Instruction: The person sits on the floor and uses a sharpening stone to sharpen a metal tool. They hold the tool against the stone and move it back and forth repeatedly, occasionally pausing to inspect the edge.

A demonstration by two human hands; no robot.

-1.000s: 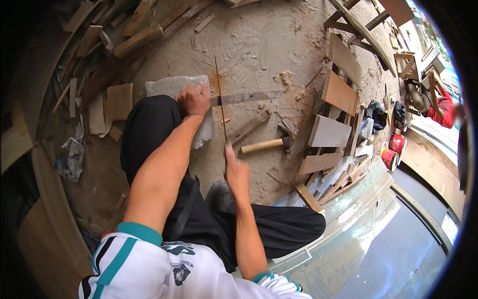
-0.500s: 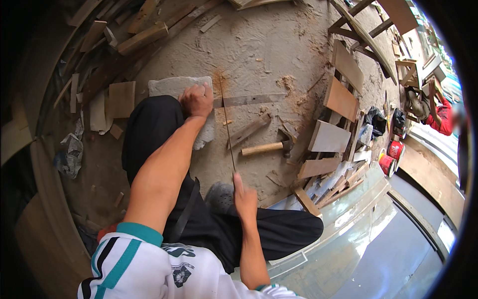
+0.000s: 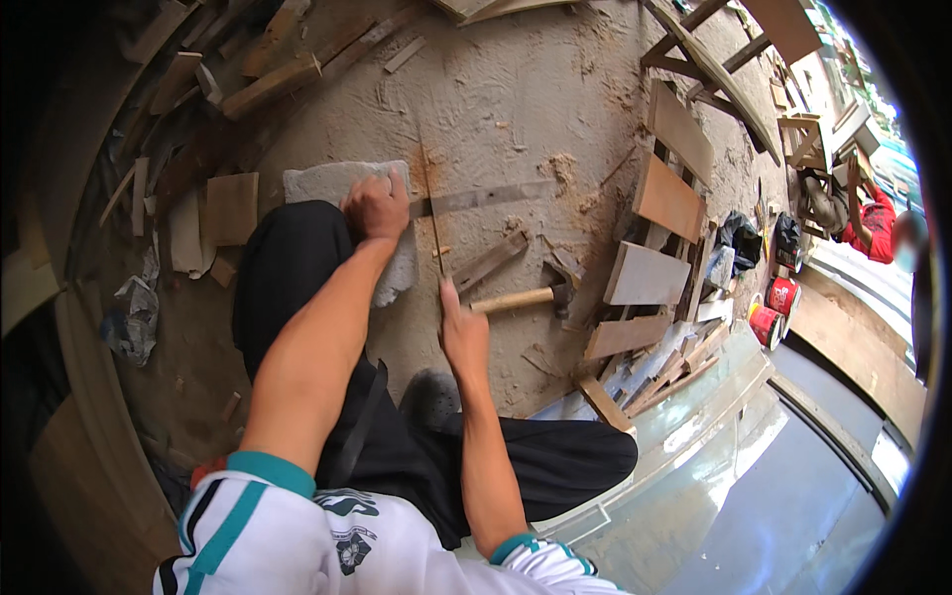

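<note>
At the left, a bent knee [image 3: 288,263] overlaps part of the pale block [image 3: 315,182]; whether it presses there cannot be told. The block lies on the sandy floor [image 3: 481,94], likely as a raised support for the strip [image 3: 496,197]. The left grip [image 3: 377,208] is closed over the strip's left end, down against the block, apparently to stop it sliding or turning; how the fingers wrap it underneath is hidden. The saw [image 3: 432,213] crosses the strip just beside the block's right edge, probably so that the wood has backing close to the teeth while the blade clears the block. The right grip [image 3: 461,332] is clenched on the saw's near end, its forefinger laid forward along it, seemingly for aim. Further right, the offcut [image 3: 494,266] and the hammer [image 3: 516,299] lie loose on the floor, near that grip, and the boards [image 3: 647,275] sit in a row beyond them. As for looks, the saw shows as a thin, dark line, nearly edge-on, its far tip faint and its teeth too fine to make out. The strip is narrow, flat and grey-brown, with a few dark specks, and reaches out rightward from the block; whether its free end touches the floor is unclear.
</note>
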